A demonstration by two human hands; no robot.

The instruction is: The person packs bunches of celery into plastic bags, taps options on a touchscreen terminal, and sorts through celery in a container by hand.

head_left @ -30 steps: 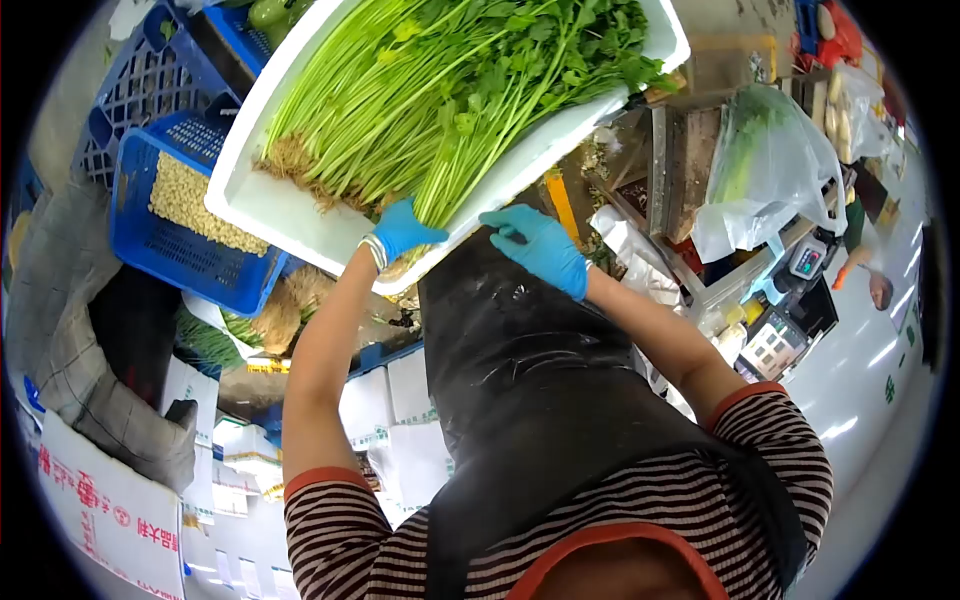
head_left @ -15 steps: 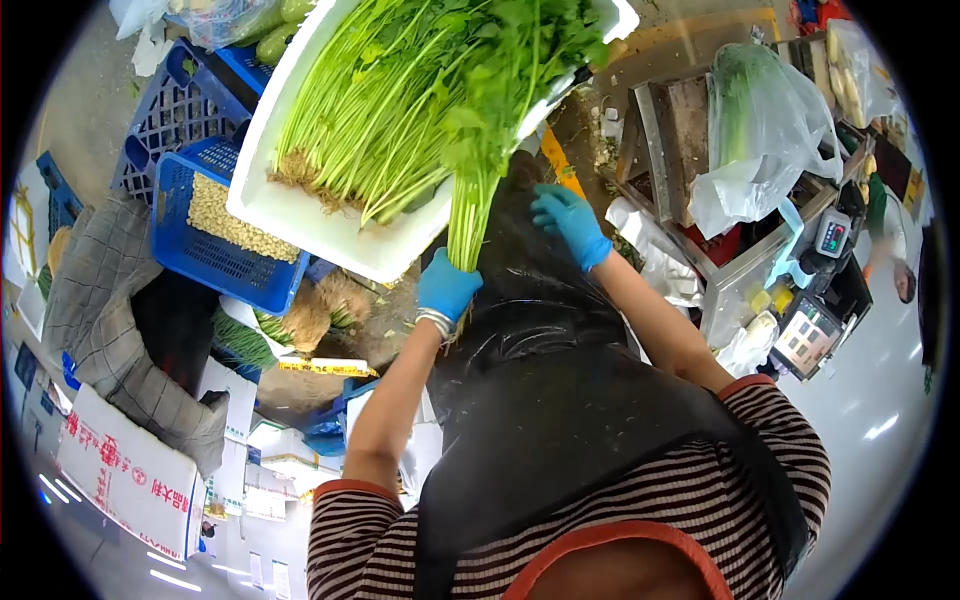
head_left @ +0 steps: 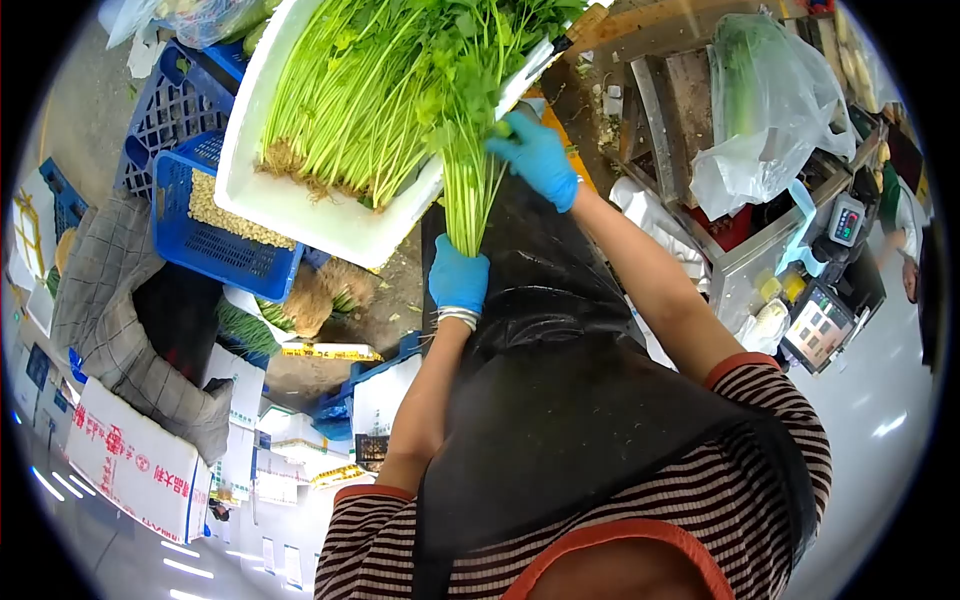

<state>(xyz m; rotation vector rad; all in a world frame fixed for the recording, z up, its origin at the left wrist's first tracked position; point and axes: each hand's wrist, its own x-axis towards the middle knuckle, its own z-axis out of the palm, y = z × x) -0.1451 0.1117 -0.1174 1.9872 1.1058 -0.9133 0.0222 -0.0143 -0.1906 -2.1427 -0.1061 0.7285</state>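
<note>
My left hand (head_left: 459, 278), in a blue glove, is closed around the lower stalks of a bunch of Chinese celery (head_left: 467, 195). The bunch stands with its leaves pointing away from me, and its root end is hidden below the fist. My right hand (head_left: 543, 160), also gloved in blue, is at the right side of the bunch. Its thumb and fingertips close on a bit of green leaf at the edge. Behind the bunch, a white foam box (head_left: 330, 225) holds more celery (head_left: 350, 110) with roots toward me.
Left of the foam box is a blue basket (head_left: 225, 275) of pale beans or nuts, beside a blue crate (head_left: 165, 110). A plastic bag of green vegetables (head_left: 745, 130) lies at the right, near a scale display (head_left: 846, 220) and a screen (head_left: 818, 328). A black apron (head_left: 570, 430) covers my front.
My right hand has moved left and up from beside the bunch to its leafy edge. My left hand, still gripping the celery, has shifted slightly; the whole view has shifted a little.
</note>
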